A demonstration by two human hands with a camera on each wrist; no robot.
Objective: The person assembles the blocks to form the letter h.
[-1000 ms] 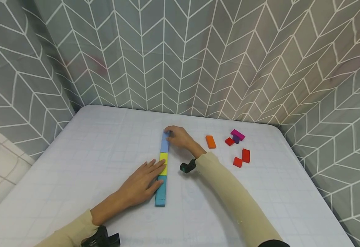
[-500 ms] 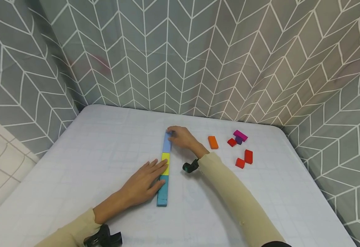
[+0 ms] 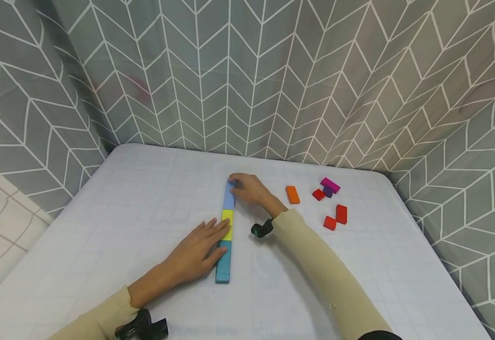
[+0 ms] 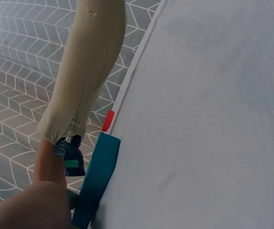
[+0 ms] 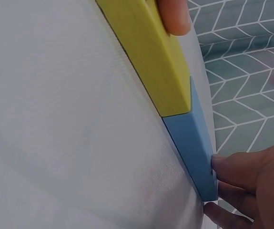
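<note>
Three blocks lie end to end in a straight line on the white table: teal nearest, yellow in the middle, light blue farthest. My left hand rests flat with straight fingers, fingertips on the yellow block and thumb at the teal one. My right hand grips the far end of the light blue block. In the right wrist view, the right hand's thumb and curled fingers are at that block's end, and the yellow block butts against it. The left wrist view shows the teal block close up.
To the right lie an orange block, a magenta block on or against a purple one, and red blocks. The white-covered table ends at a patterned grey curtain.
The head view shifted slightly between the first and second frames. Both hands and the row of blocks keep their places.
</note>
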